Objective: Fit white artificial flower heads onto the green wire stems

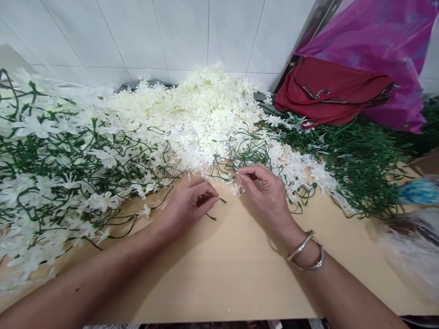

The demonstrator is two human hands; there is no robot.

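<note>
My left hand (190, 203) is closed in a pinch around a thin green artificial stem (222, 200), whose tip sticks out past the fingertips. A second green tip (211, 218) shows just below that hand. To the right, my right hand (262, 187) pinches thumb against forefinger, with a tiny white bit at the fingertips that is too small to name. Beside its thumb is a small white artificial flower (238, 190). Behind both hands lie loose green stems (252, 153) in front of a heap of white blossoms (206, 109).
Artificial flowers on green stems (68, 164) cover the left of the table (206, 274). At right lie a pile of green stems (363, 160), a red handbag (336, 89), a purple plastic bag (377, 41) and a clear plastic bag (414, 246). A tiled wall (185, 32) stands behind.
</note>
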